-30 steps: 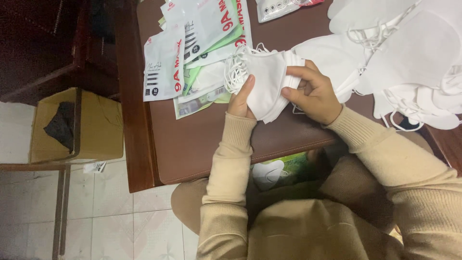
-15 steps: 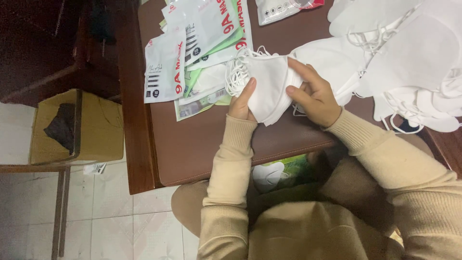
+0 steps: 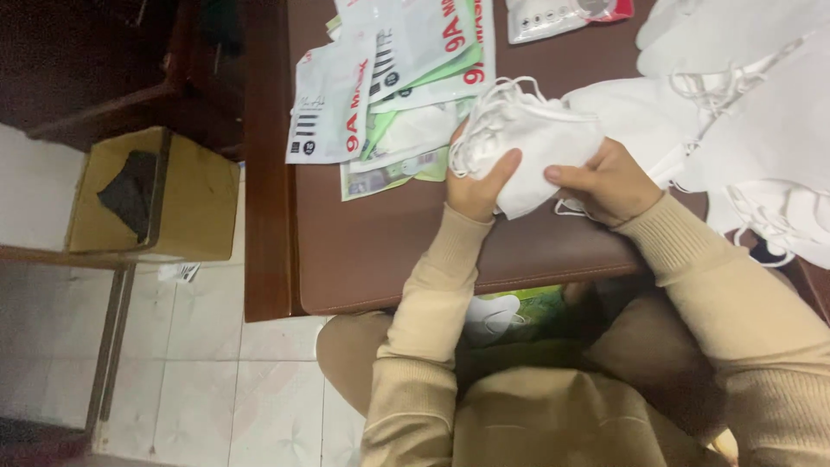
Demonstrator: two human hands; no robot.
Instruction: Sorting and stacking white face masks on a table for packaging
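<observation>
Box (image 3: 186, 195) on the floor left of the table (image 3: 389, 259), packets (image 3: 389, 78) on its top, then left hand (image 3: 477, 182) and right hand (image 3: 609, 183) both closed around a folded white mask (image 3: 540, 143) just above the table, loose masks (image 3: 752, 112) piled at right.

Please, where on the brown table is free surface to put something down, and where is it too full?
Free: the brown table strip between the front edge and the hands, below the flat packets. A smaller bare patch lies between packets and the loose white masks. Crowded: far edge and right side. Both hands, left and right, hold a mask stack.
</observation>
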